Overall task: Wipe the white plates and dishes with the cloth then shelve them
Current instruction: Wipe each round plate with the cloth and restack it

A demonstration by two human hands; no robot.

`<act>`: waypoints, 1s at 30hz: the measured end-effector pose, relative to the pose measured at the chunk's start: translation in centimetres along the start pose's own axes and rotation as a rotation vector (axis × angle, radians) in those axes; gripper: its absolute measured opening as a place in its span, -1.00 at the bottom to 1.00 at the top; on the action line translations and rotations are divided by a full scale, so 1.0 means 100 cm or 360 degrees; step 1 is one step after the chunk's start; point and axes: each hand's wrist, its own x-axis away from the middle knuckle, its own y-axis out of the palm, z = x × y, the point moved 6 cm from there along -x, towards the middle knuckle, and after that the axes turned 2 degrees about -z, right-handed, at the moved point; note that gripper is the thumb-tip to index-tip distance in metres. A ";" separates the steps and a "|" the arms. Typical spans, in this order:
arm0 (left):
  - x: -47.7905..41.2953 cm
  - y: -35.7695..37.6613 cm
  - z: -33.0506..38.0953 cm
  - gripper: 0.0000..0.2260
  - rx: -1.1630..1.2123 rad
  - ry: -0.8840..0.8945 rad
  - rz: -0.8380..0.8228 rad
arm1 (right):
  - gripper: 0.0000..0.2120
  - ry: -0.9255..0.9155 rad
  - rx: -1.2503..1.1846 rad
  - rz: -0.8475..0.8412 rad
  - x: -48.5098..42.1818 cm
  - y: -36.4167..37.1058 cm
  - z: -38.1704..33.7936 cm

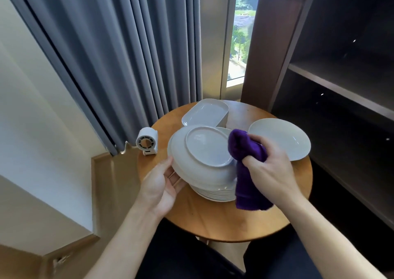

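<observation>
The left hand [164,182] grips the left rim of an upturned plate [204,148], thumb on the rim and fingers curled beneath. The plate is tilted, its underside and foot ring facing up. The right hand [270,165] is closed round a bunched purple cloth [245,148] and presses it against the plate's right edge, while the loose end of the cloth hangs down. Just under the plate a stack [215,194] of white plates sits on the round wooden bench [213,221]. Behind it lies a rectangular dish [204,112], and to the right a second plate [279,138] lies right way up. A small white fan [146,141] stands at the bench's left edge. Dark shelves [341,82] rise on the right.
</observation>
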 end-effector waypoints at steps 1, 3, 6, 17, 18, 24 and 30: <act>-0.001 -0.002 0.000 -0.71 -0.0029 -0.0005 -0.0012 | -0.55 -0.0023 0.0050 -0.0043 -0.010 0.010 -0.007; -0.001 -0.006 -0.002 -0.68 -0.0060 -0.0018 -0.0020 | -0.58 -0.0122 0.0243 -0.0114 -0.026 0.033 -0.019; -0.002 -0.009 -0.004 -0.74 -0.0051 -0.0015 -0.0044 | -0.60 -0.0204 0.0773 -0.0210 -0.044 0.071 -0.029; -0.011 -0.012 -0.006 -0.81 -0.0090 0.0053 -0.0108 | -0.74 -0.0584 0.1135 -0.0609 -0.042 0.102 -0.061; -0.011 -0.009 -0.005 -0.82 -0.0086 0.0072 -0.0129 | -0.77 -0.0644 0.1115 -0.0568 -0.045 0.103 -0.068; -0.016 -0.004 -0.008 -0.81 -0.0079 0.0116 -0.0133 | -0.75 -0.0872 0.1332 -0.0670 -0.059 0.158 -0.074; -0.021 -0.013 -0.014 -0.83 -0.0154 0.0101 -0.0044 | -0.87 -0.0262 0.1249 -0.0483 -0.133 0.140 -0.046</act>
